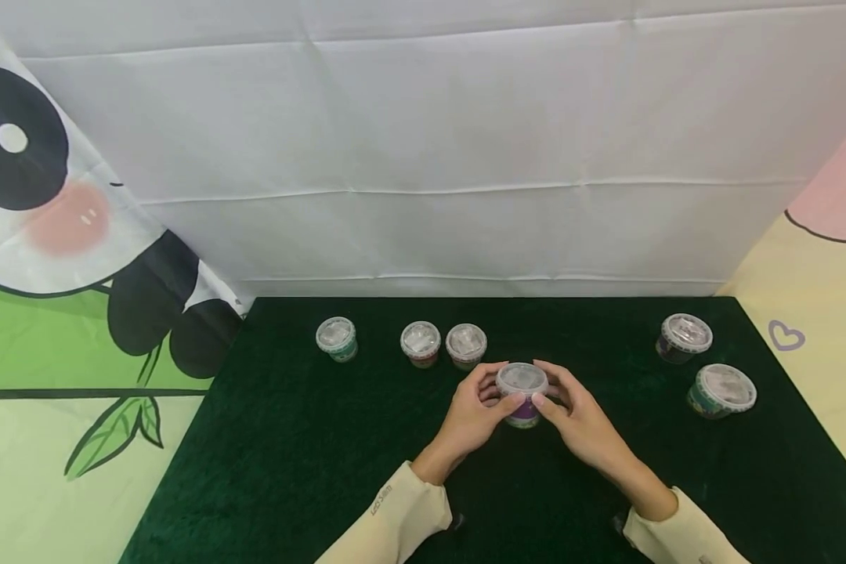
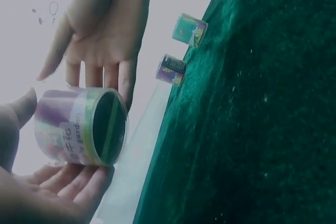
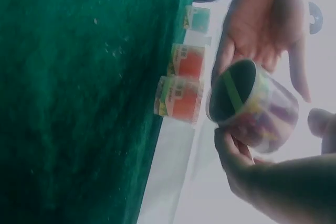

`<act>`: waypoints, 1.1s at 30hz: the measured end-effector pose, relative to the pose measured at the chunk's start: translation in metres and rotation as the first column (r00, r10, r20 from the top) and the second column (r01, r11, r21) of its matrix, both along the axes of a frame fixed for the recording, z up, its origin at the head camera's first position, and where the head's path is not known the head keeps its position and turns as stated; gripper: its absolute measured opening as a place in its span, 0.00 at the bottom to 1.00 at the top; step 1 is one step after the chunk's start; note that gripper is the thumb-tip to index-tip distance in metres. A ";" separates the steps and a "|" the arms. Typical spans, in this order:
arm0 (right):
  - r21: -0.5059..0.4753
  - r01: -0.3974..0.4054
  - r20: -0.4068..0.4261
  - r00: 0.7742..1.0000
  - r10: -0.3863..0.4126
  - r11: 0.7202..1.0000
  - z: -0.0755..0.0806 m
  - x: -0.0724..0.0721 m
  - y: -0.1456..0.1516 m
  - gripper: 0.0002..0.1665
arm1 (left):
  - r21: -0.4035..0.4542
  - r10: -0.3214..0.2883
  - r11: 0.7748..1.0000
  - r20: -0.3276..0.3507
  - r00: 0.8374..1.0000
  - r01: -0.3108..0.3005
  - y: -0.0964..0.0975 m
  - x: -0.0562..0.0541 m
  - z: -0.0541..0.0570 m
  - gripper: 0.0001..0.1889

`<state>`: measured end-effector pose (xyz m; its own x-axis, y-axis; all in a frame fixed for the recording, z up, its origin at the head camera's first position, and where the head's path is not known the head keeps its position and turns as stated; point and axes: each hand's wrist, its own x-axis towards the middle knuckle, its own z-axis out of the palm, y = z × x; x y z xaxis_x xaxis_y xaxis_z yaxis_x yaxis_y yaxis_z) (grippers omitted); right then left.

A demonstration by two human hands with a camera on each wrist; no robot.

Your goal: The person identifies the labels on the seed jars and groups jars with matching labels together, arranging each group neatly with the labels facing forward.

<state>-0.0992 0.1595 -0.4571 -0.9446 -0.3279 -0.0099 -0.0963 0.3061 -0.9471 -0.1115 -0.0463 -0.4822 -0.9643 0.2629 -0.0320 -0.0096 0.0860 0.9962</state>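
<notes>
A small round plastic tub (image 1: 522, 380) with a clear lid and a purple printed label is held between both hands, raised off the green cloth. My left hand (image 1: 468, 415) grips its left side, thumb at the front and fingers curled behind. From the other side my right hand (image 1: 585, 419) grips it in the same way. In the left wrist view the tub (image 2: 60, 124) shows handwritten marks on a sticker and its dark base crossed by a green strip. The right wrist view shows the same base and the tub's colourful side (image 3: 270, 111).
Behind and left of the hands stand two red-labelled tubs (image 1: 421, 345) (image 1: 466, 347) close together. A teal tub (image 1: 337, 338) is farther left. At the right are a dark purple tub (image 1: 684, 337) and a green tub (image 1: 722, 390). A white cloth wall (image 1: 465, 235) rises behind the table.
</notes>
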 end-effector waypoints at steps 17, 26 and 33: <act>-0.022 0.014 0.119 0.993 -0.012 1.000 0.003 -0.002 -0.007 0.35 | -0.042 0.050 0.998 0.088 0.995 -0.047 -0.005 0.001 0.006 0.28; -0.139 -0.023 0.208 0.977 0.052 0.990 0.005 -0.007 -0.002 0.35 | 0.074 -0.051 0.996 0.158 0.986 0.040 -0.013 -0.001 0.008 0.28; -0.151 0.006 0.253 0.967 0.032 0.989 0.002 -0.007 -0.007 0.38 | 0.062 0.050 0.996 0.209 0.977 -0.064 -0.012 0.000 0.009 0.25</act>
